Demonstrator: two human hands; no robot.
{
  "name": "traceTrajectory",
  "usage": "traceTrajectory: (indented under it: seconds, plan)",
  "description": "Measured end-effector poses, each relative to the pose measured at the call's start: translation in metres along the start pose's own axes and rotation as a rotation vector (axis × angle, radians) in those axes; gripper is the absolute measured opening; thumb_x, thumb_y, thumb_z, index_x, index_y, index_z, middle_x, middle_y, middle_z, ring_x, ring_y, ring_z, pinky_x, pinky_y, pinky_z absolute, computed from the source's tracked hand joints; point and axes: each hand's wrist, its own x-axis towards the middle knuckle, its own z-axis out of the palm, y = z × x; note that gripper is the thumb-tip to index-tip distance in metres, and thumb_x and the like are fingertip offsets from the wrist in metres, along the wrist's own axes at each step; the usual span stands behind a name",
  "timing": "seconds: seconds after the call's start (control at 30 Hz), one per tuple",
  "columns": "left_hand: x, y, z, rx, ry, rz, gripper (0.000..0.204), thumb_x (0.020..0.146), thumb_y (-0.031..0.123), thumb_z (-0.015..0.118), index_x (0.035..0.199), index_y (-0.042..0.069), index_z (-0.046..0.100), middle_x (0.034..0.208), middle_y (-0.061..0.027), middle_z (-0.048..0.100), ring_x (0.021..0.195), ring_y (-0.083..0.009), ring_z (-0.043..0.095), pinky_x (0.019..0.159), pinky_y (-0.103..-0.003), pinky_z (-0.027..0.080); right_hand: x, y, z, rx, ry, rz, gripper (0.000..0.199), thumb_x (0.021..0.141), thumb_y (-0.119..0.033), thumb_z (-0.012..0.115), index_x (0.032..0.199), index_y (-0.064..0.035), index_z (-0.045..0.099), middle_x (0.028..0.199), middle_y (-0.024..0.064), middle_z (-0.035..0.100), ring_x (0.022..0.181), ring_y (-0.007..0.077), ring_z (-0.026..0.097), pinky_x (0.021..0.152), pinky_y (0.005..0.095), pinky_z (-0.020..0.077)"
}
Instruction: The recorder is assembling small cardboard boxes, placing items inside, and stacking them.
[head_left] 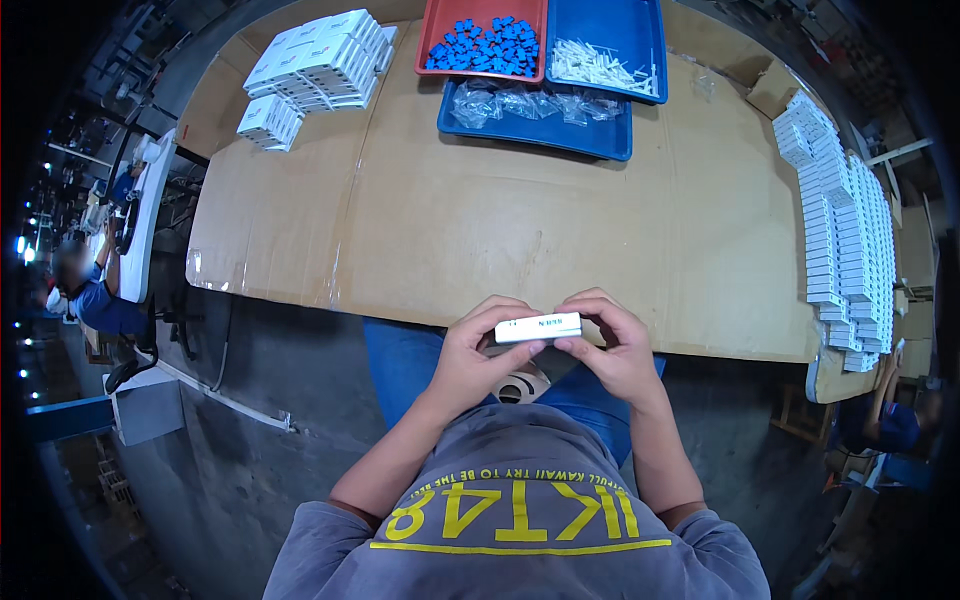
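Note:
A small white printed box (538, 328) is held level just off the table's near edge, above my lap. My left hand (480, 350) grips its left end, with the thumb along the near side and the fingers behind. Round the right end closes my right hand (612, 345) in the same way, thumb at the lower edge. The box looks shut, and its far side is hidden from me.
On the brown cardboard-covered table (500, 230), white boxes (315, 60) are stacked at far left. A red tray (485, 10) holds blue pieces, a blue tray (605, 20) white sticks, a lower blue tray (535, 140) clear bags. Tall white stacks (845, 230) stand at right. People sit at both sides.

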Motion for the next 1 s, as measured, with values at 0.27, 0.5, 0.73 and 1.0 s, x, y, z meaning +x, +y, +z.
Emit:
traceTrajectory:
  seconds: [0.27,0.5,0.73,1.0]
  plan:
    - [-0.003,0.041,0.006,0.092,0.005,0.312,0.032,0.084,-0.004,0.082,0.114,-0.003,0.073,0.113,-0.0125,0.073,0.102,-0.0196,0.072,0.091,-0.031,0.058,-0.004,-0.039,0.006,0.055,0.034,-0.202,0.032,0.082,-0.006,0.087,0.11,0.0009,0.074,0.109,0.0121,0.072,0.1,0.0216,0.071,0.089,0.0327,0.0551]
    - [0.009,0.01,0.003,-0.236,0.014,-0.148,0.036,0.092,0.004,0.081,0.124,-0.004,0.066,0.113,-0.0071,0.07,0.107,-0.0136,0.067,0.096,-0.029,0.055,0.0,-0.002,0.007,0.053,0.114,-0.015,0.029,0.087,-0.003,0.084,0.112,0.0032,0.071,0.107,0.009,0.07,0.099,0.0174,0.069,0.088,0.0294,0.0556]
    - [0.008,-0.004,0.004,-0.326,0.033,-0.192,0.04,0.092,0.003,0.081,0.127,-0.005,0.063,0.112,-0.0084,0.072,0.107,-0.0144,0.069,0.096,-0.031,0.057,0.003,-0.007,0.014,0.363,0.117,-0.004,0.04,0.091,0.004,0.079,0.127,0.0048,0.064,0.118,0.0089,0.066,0.109,0.0175,0.068,0.1,0.0298,0.0565]
    - [0.009,-0.025,0.0,-0.346,0.103,-0.101,0.03,0.094,0.004,0.079,0.118,-0.004,0.064,0.113,-0.0083,0.073,0.107,-0.0129,0.069,0.094,-0.029,0.058,-0.002,0.01,0.026,0.36,0.156,0.14,0.034,0.09,0.005,0.079,0.12,0.0027,0.065,0.108,0.0052,0.068,0.103,0.0114,0.067,0.092,0.0293,0.0574]
